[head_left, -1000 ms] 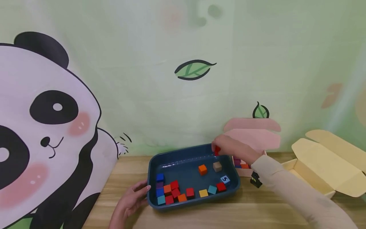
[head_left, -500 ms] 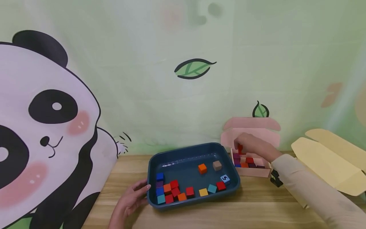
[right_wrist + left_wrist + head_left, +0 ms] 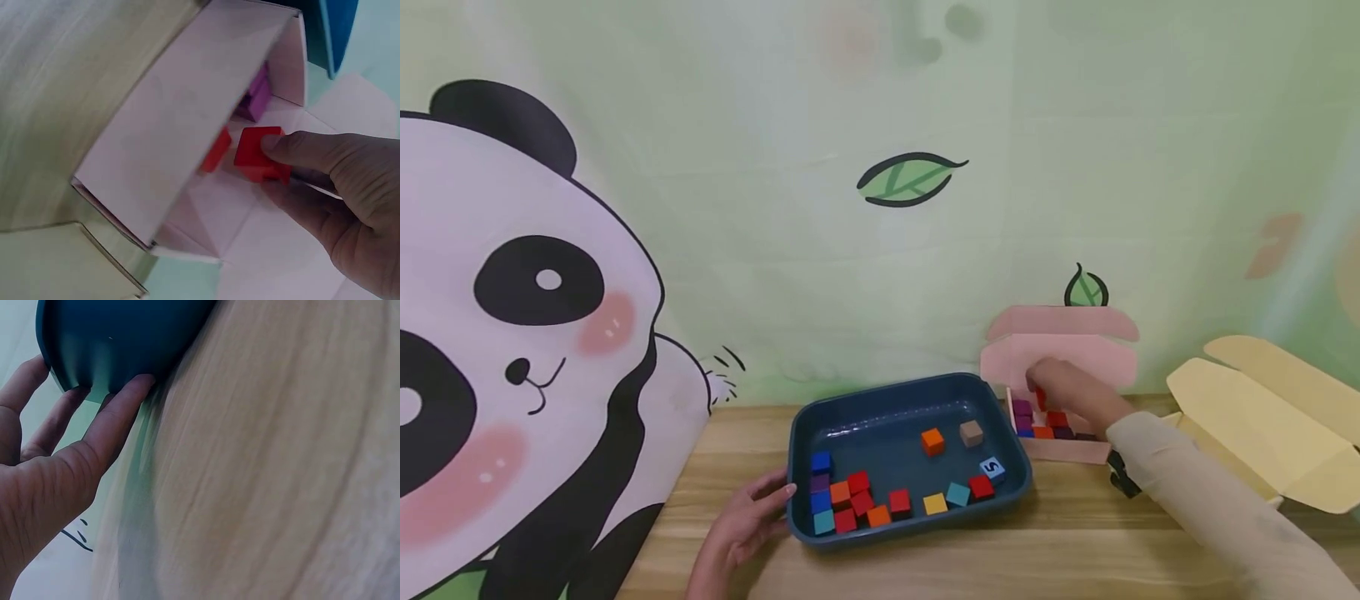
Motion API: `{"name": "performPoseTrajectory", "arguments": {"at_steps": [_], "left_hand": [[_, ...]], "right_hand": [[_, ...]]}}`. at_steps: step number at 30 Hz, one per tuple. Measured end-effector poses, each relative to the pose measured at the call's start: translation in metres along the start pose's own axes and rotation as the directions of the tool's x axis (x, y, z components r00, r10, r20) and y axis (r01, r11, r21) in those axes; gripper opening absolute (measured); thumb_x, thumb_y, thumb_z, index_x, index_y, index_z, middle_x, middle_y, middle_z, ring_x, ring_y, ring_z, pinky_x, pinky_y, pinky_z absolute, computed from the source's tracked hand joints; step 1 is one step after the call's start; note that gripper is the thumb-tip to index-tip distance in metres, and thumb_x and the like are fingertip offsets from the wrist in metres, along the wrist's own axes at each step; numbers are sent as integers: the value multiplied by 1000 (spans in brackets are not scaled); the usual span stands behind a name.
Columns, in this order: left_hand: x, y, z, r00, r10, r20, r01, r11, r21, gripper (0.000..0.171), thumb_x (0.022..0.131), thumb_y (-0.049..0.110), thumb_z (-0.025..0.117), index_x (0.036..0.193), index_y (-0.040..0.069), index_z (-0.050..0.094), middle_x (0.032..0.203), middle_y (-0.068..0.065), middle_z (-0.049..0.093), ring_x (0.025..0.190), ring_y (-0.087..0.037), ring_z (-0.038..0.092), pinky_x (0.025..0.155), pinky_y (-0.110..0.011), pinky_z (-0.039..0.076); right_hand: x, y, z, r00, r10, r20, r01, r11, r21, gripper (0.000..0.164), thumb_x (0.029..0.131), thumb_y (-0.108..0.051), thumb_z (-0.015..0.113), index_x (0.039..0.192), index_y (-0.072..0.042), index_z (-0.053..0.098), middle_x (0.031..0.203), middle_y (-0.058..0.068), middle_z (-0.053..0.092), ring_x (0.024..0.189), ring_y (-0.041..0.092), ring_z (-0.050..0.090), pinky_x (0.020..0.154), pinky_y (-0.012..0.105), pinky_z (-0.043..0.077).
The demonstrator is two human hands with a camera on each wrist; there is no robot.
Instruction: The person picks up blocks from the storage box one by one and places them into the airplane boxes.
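And it's a pinch: the right hand (image 3: 350, 194) has thumb and fingers on a red painted cube (image 3: 250, 156), gripping it by one end, the rest of it sticking out ahead of the fingertips. That cube is inside the pink cardboard box (image 3: 1063, 450), near a pair of purple cubes (image 3: 256, 97); whether it touches the floor of the box, I can't tell. An orange-red cube (image 3: 217, 151) peeks out next to it, partly hidden by the front wall. From the head view the box also shows another red cube (image 3: 1056, 419), a blue cube (image 3: 1024, 433) and a dark cube (image 3: 1063, 433) along the front, with the hand and wrist covering part of the inside. Over to the left hand (image 3: 748, 517), fingers spread and touching the outer left end of the dark blue rectangular tray (image 3: 880, 454), thumb at the rim. Plenty in that tray: red, orange, blue, purple and teal cubes bunched at the near left corner, then red, yellow and teal ones along the near side, a light blue cube (image 3: 992, 468) with a black mark at the right, and a lone orange cube (image 3: 932, 442) near a tan cube (image 3: 972, 433) farther back. The pink box sits just beside the tray's right end, its lid raised; right of it stands a pale yellow cardboard box (image 3: 1262, 417), the beige sleeve (image 3: 1210, 492) crossing in front, all on a wood-grain table (image 3: 970, 554).
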State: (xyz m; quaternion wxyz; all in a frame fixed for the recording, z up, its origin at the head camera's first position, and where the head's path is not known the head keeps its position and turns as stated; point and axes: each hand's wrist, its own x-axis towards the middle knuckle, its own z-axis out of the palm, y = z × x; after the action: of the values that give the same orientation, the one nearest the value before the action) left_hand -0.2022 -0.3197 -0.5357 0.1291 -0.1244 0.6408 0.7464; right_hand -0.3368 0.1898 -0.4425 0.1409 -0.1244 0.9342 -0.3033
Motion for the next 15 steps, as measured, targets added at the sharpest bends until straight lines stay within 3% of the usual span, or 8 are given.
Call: {"name": "performPoseTrajectory", "arguments": {"at_steps": [3,9,15], "left_hand": [[0,-1,0,1000,-4,1,4,1000,8,64,97,20,71,150,-2,43,138,-20,54,106,-26,63,91,-48,58],[-1,0,1,1000,-14,3,14,1000,5,64,98,20,70,151,-1,42,139,-20,53,107,-26,63,92,-48,57],[-2,0,1,1000,-19,-2,19,1000,2,64,98,19,70,151,-2,41,140,-22,51,107,-27,62,93,-49,57]], "right_hand": [[6,4,6,992,-124,-4,121,978,-171,22,83,2,79,101,-5,68,92,9,68,84,23,58,75,35,54],[18,8,14,967,-254,-7,237,912,-334,26,77,2,85,98,-6,72,89,5,70,81,18,58,81,37,57],[17,11,15,977,-213,20,208,926,-316,25,79,-1,86,100,-6,74,89,5,70,81,18,58,82,38,58]]}}
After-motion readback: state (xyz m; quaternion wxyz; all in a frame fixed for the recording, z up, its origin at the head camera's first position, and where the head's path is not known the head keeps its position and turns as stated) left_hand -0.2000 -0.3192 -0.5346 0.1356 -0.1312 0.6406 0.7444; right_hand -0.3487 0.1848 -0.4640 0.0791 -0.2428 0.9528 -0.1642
